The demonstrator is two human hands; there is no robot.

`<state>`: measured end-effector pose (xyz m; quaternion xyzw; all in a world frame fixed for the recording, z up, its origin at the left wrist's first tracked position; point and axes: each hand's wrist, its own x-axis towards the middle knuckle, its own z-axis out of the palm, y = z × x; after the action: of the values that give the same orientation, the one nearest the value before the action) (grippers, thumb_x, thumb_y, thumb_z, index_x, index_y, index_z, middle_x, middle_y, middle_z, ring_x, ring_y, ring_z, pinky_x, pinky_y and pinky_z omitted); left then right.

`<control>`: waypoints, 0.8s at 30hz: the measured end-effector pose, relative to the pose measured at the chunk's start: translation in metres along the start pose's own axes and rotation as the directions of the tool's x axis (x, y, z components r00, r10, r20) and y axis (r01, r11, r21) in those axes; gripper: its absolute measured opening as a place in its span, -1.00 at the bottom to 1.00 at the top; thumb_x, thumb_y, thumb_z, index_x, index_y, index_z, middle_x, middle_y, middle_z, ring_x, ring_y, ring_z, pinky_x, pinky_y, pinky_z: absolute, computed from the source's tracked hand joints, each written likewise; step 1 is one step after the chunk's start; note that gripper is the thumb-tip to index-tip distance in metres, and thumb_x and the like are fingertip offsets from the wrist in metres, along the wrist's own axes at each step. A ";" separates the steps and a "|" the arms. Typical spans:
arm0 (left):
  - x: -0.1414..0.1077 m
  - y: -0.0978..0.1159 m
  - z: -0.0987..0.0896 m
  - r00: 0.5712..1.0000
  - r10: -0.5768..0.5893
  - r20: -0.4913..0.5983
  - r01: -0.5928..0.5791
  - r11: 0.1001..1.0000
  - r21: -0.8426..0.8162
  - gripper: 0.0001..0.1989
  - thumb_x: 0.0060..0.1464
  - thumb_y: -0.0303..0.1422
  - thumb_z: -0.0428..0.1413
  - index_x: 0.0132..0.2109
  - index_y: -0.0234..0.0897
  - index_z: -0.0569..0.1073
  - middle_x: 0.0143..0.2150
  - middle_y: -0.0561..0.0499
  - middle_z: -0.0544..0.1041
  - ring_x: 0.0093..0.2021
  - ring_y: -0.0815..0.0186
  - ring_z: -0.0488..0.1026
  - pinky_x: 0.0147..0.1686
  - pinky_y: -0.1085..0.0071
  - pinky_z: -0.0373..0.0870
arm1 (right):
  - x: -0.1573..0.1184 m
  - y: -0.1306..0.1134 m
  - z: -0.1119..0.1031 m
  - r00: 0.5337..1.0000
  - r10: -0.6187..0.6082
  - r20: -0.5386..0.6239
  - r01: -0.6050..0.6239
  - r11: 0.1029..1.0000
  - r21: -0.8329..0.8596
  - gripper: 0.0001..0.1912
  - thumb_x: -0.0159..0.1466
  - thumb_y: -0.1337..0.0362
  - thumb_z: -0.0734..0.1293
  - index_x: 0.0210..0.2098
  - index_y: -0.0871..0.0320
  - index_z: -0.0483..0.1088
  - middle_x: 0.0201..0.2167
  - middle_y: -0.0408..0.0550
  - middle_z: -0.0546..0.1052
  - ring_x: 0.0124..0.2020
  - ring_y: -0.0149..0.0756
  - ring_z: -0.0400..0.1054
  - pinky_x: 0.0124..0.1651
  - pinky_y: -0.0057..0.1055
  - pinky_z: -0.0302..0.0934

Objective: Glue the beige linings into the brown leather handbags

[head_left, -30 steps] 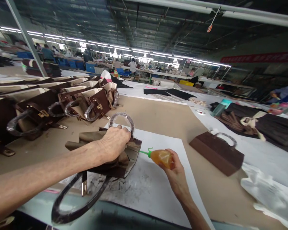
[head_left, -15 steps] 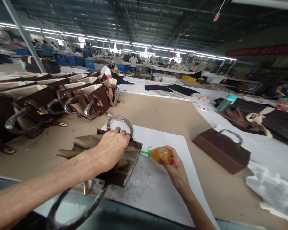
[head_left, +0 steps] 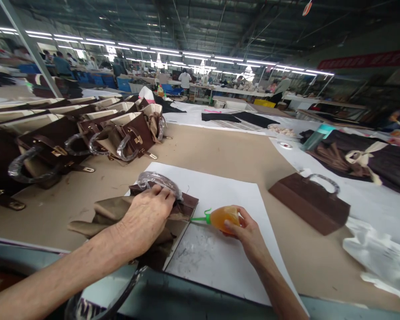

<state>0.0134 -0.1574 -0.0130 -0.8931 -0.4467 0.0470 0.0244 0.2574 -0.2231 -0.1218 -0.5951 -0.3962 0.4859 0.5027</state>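
My left hand (head_left: 150, 215) presses with curled fingers on a dark brown bag piece (head_left: 189, 202) with olive-brown lining (head_left: 111, 209). A plastic-wrapped handle (head_left: 160, 178) rises just beyond its fingers; another wrapped handle (head_left: 128, 289) hangs over the table's front edge. My right hand (head_left: 248, 229) is closed round a squeeze bottle (head_left: 224, 218) of amber liquid. Its thin green nozzle points left, and the tip is at the right edge of the bag piece. Under the bag lies a smudged white sheet (head_left: 220, 258). My left fingertips are partly hidden.
Rows of brown bags (head_left: 136, 133) stand at the left. A closed brown bag (head_left: 311, 200) sits at the right, beside crumpled white plastic (head_left: 380, 253). Farther back are a teal-lidded container (head_left: 316, 137) and dark cloth (head_left: 396, 164). People stand at distant tables.
The bag piece has turned and lies flatter, its upper handle tipped lower. My left hand has shifted slightly left and down. The bottle's nozzle has moved a little left, to the bag's edge.
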 end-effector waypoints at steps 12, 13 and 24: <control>-0.012 0.002 0.005 1.000 -0.028 0.006 0.028 1.000 -0.012 -0.70 0.03 -0.57 -0.07 -0.13 -0.33 0.46 -0.12 -0.09 0.51 -0.08 0.09 0.39 -0.11 0.19 0.37 | -0.010 0.006 0.003 0.996 0.047 -0.076 -0.042 0.996 0.074 -0.48 -0.01 0.04 0.41 -0.12 0.13 0.27 -0.34 -0.08 0.50 -0.32 -0.14 0.41 -0.30 -0.25 0.36; -0.012 0.003 0.005 1.000 -0.029 0.007 0.029 0.999 -0.013 -0.70 0.03 -0.57 -0.07 -0.12 -0.33 0.46 -0.12 -0.09 0.51 -0.08 0.09 0.39 -0.11 0.19 0.38 | -0.010 0.007 0.003 0.996 0.045 -0.082 -0.038 0.996 0.080 -0.47 0.00 0.03 0.41 -0.12 0.13 0.27 -0.33 -0.08 0.50 -0.31 -0.15 0.41 -0.30 -0.26 0.36; -0.012 0.001 0.007 1.000 -0.022 0.012 0.023 0.999 -0.024 -0.68 0.03 -0.57 -0.06 -0.09 -0.34 0.44 -0.09 -0.11 0.50 -0.07 0.07 0.38 -0.10 0.16 0.37 | -0.019 -0.001 0.007 0.998 0.064 -0.013 -0.063 0.997 0.036 -0.50 0.02 0.11 0.42 -0.11 0.14 0.26 -0.32 -0.07 0.49 -0.33 -0.17 0.40 -0.36 -0.30 0.35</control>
<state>0.0063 -0.1682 -0.0191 -0.8880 -0.4574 0.0468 0.0116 0.2467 -0.2396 -0.1171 -0.6018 -0.3650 0.5044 0.5001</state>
